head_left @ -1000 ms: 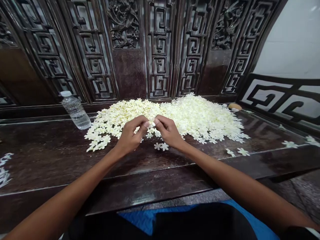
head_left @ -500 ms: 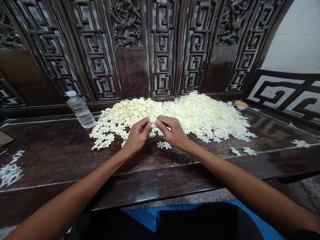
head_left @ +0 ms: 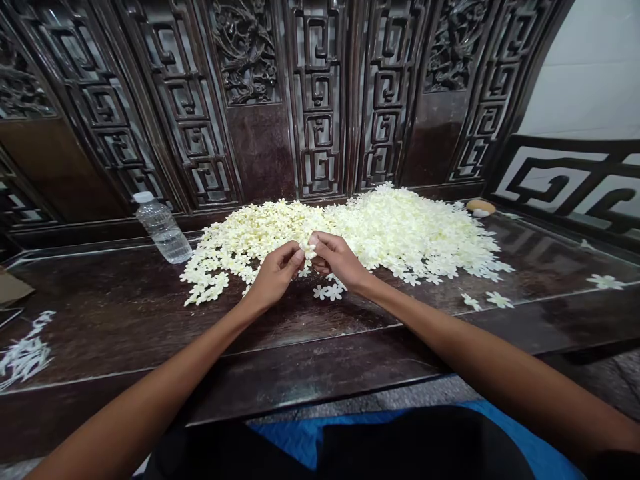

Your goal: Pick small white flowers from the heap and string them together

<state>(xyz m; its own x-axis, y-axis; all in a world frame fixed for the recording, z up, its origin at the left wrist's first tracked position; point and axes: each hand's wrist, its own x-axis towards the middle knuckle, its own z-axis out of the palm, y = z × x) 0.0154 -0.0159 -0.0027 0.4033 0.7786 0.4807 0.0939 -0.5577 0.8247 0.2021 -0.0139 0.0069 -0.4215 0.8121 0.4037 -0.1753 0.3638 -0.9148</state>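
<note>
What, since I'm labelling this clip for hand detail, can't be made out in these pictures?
Head view, the only one:
- Small flower pinched between the left hand and right hand: fingertips cover most of it, so its shape is unclear.
- White scraps at far left: cut off by the frame edge and blurred.
- Tan object behind the flower pile: too small to identify.

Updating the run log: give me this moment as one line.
left hand: pinching flower | right hand: pinching same flower | pile: behind hands | bottle: standing, far left
</note>
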